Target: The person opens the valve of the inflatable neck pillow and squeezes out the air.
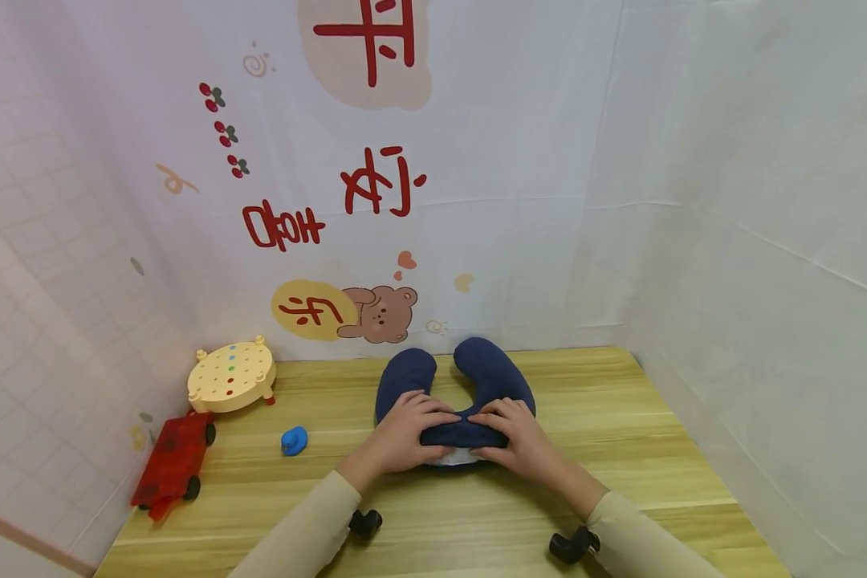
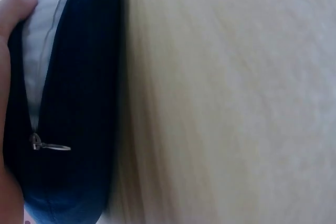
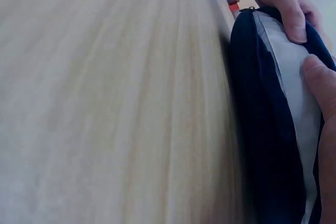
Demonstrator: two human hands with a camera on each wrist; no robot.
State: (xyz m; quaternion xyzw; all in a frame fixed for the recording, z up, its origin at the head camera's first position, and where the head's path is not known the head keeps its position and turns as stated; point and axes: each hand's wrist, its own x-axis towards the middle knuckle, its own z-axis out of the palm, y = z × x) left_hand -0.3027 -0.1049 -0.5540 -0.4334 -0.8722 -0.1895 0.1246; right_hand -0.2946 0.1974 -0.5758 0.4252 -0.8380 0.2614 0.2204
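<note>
A navy U-shaped neck pillow (image 1: 497,377) lies on the table, its two arms pointing away from me. Along its near curve the zipper is undone, and white inner filling (image 3: 289,72) shows through the long gap. My left hand (image 1: 408,431) grips the cover at the left of this curve, fingers over the top and thumb at the gap. From the other side my right hand (image 1: 518,433) pinches the same upper edge, its thumb on the white part. A metal zipper pull (image 2: 51,146) hangs at the gap's left end in the left wrist view.
On the wood-grain table (image 1: 607,449), a small blue toy duck (image 1: 294,441) sits left of the pillow. Farther left are a red toy car (image 1: 175,459) and a cream round pegged board (image 1: 233,376). A printed curtain (image 1: 520,241) stands behind the table.
</note>
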